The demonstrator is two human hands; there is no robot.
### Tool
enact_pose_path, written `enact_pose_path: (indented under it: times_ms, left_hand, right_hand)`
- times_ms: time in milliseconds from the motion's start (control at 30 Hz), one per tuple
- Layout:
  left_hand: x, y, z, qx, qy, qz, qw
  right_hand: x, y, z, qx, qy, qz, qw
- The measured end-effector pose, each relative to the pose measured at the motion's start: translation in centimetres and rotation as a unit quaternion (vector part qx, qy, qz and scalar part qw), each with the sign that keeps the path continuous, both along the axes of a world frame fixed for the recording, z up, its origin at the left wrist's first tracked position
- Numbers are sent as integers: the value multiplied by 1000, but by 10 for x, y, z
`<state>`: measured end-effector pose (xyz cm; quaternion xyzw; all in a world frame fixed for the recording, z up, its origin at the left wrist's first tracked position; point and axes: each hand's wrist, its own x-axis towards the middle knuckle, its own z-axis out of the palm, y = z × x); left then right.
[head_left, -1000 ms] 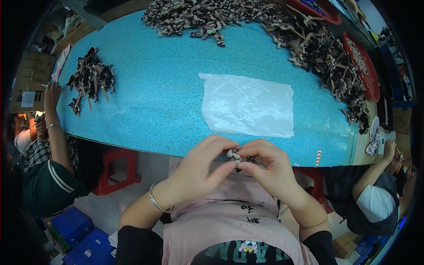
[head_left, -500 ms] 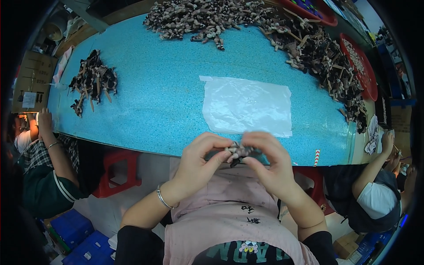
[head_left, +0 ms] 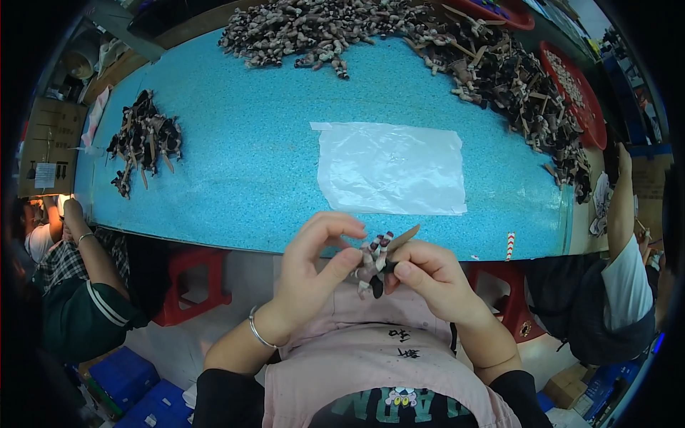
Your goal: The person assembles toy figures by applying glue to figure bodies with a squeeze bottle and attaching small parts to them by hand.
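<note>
Just off the table's near edge, my right hand (head_left: 433, 277) pinches a small doll-like figurine (head_left: 369, 269) between thumb and fingers. The figurine has pale limbs with dark bands and some black parts, and a flat tan strip (head_left: 405, 238) juts up from beside it. On its other side is my left hand (head_left: 317, 258), with thumb and fingers apart. The left thumb tip is right by the figurine; whether it touches I cannot tell. Beyond both hands, a white plastic sheet (head_left: 391, 167) lies flat on the blue table (head_left: 235, 143).
A big heap of figurine pieces (head_left: 307, 32) covers the far edge. Figurines with black parts and tan strips (head_left: 517, 93) pile along the right, near a red basket (head_left: 589, 118). A smaller pile (head_left: 146, 135) sits left. People work at both sides by red stools (head_left: 189, 285).
The figurine has turned and come lower, with its tan strip now showing. My left fingers have spread away from it. The person at the right has raised an arm.
</note>
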<state>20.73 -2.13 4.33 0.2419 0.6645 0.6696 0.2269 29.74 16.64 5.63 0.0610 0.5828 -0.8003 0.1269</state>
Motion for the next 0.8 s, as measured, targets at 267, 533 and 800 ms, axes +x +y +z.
enact_pose_path:
  times_ms: [267,533,800]
  left_hand:
    - [-3,5,7,115,-303,-142,935]
    - [12,16,6,135,-170,-20,976]
    - [-9,6,15,113,-160,-124,973]
  right_hand:
    - [-3,5,1,62,18,39,997]
    - [-11,-7,2,119,137,-56,982]
    - [-10,-9,8,195,185,-74,960]
